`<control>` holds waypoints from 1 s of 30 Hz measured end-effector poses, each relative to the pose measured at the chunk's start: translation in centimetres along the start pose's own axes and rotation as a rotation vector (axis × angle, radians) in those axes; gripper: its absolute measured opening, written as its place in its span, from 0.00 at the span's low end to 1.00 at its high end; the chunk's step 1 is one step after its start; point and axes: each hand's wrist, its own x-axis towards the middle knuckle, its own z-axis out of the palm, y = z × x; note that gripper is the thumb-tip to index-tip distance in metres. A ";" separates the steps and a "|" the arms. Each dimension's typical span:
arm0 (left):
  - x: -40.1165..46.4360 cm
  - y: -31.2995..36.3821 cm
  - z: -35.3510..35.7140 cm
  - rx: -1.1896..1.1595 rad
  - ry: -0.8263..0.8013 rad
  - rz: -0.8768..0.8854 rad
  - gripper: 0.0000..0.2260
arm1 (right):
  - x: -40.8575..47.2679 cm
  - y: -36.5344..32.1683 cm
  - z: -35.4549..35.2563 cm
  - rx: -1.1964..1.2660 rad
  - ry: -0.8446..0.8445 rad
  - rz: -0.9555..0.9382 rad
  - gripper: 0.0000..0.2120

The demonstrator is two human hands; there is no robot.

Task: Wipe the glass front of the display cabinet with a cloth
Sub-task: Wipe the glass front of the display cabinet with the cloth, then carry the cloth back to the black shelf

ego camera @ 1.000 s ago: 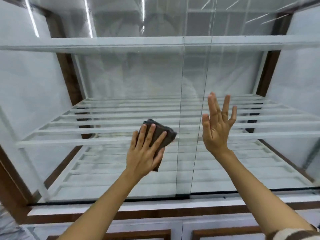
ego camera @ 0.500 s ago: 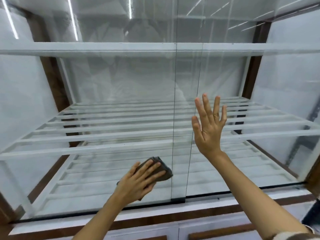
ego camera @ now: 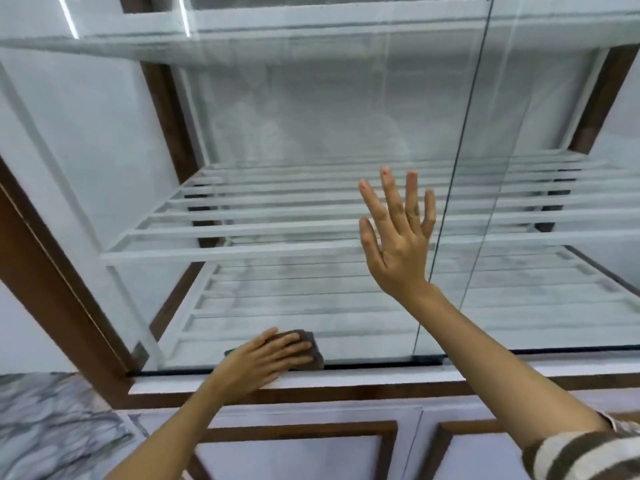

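The display cabinet's glass front [ego camera: 311,126] fills most of the view, with a vertical seam between two panes right of centre. My left hand [ego camera: 266,358] presses a dark folded cloth [ego camera: 310,351] flat against the glass at its bottom edge, just above the white sill. My right hand [ego camera: 398,237] is held up with fingers spread, palm toward the glass left of the seam, holding nothing. Whether it touches the glass I cannot tell.
Behind the glass are white slatted shelves [ego camera: 242,233]. A brown wooden frame post [ego camera: 62,292] runs along the left side. Below the white sill [ego camera: 346,377] are white cupboard doors with brown trim [ego camera: 298,427]. A marbled surface [ego camera: 52,427] lies at lower left.
My left hand has dragged the cloth down the glass from mid-height to the bottom edge. The view has swung left, and the right hand stays raised with fingers spread.
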 end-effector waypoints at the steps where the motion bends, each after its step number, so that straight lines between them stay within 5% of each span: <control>1: -1.0 -1.4 -0.1 -0.008 0.035 -0.044 0.30 | 0.0 -0.3 0.3 -0.014 0.011 0.029 0.21; 5: 1.0 -6.8 -2.4 -0.147 0.188 -0.360 0.23 | 0.4 -2.6 1.7 -0.027 0.066 0.179 0.21; 15: 4.3 -5.3 -7.3 -0.520 0.296 -0.638 0.29 | -6.1 -5.9 -2.8 -0.027 -0.052 0.521 0.22; 18: 6.0 -3.1 -9.7 -0.828 0.287 -0.722 0.34 | -9.7 -5.8 -7.2 -0.074 -0.108 0.637 0.23; 22: 9.8 1.1 -15.2 -1.507 0.317 -0.843 0.24 | -14.7 -5.4 -14.6 -0.193 -0.168 0.793 0.26; 30: 19.1 12.8 -22.5 -1.981 0.099 -0.593 0.20 | -22.4 -4.5 -29.8 -0.396 -0.120 1.092 0.24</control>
